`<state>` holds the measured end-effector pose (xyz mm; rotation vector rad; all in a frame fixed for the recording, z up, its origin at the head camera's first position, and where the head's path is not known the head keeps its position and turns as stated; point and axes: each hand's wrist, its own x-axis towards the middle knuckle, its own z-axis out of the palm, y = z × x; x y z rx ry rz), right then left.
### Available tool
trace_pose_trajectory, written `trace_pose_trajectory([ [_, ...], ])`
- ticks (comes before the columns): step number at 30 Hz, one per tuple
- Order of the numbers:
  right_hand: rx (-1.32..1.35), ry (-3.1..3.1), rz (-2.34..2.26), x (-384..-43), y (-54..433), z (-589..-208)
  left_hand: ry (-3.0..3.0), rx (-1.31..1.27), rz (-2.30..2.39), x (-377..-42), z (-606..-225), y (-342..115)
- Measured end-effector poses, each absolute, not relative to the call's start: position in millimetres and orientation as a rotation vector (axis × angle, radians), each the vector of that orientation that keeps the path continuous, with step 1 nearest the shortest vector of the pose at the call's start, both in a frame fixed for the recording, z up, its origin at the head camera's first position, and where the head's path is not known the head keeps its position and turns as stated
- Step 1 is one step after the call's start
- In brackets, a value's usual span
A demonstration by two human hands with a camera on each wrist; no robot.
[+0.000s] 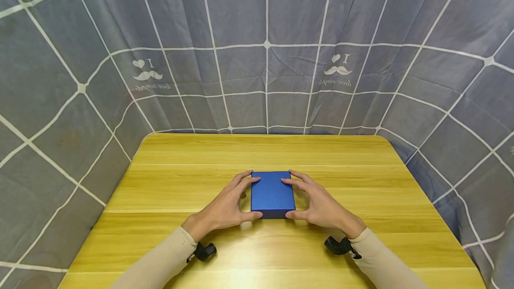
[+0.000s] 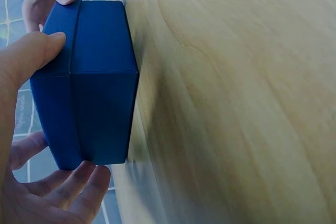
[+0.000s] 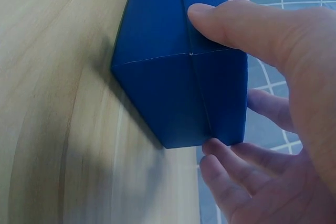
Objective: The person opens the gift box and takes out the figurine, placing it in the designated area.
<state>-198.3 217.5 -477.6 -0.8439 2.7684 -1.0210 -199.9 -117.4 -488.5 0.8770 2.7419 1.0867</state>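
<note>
A blue lidded box point(image 1: 273, 193) sits at the middle of the wooden table, with a seam round its sides where lid meets base. From the left, my left hand point(image 1: 229, 202) grips it, thumb on the near side and fingers reaching to the far edge. My right hand point(image 1: 321, 204) grips the opposite end in the same way. In the left wrist view, the left thumb presses the lid part of the box point(image 2: 102, 38). The right wrist view has the right thumb on the lid band of the box point(image 3: 157, 98), with fingertips at the far side. What the box contains is hidden.
The wooden table point(image 1: 192, 177) has rounded far corners. A grey curtain with white grid lines point(image 1: 241, 70) surrounds it at the back and both sides. Black straps with small mounts point(image 1: 205, 252) sit on both wrists.
</note>
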Motion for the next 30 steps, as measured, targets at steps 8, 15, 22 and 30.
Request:
trace_pose_trajectory([
  [8, -0.855, 2.776, -1.030, -198, 216, -474, 2.753, 0.886, 1.088, -200, -487, -117],
  [15, -0.856, 2.781, -1.034, -198, 217, -472, 2.752, 0.893, 1.093, -199, -483, -118],
  [22, -0.872, 2.790, -1.047, -196, 216, -468, 2.749, 0.895, 1.118, -197, -479, -118],
  [30, -0.907, 2.790, -1.107, -196, 216, -464, 2.743, 0.852, 1.163, -194, -474, -118],
])
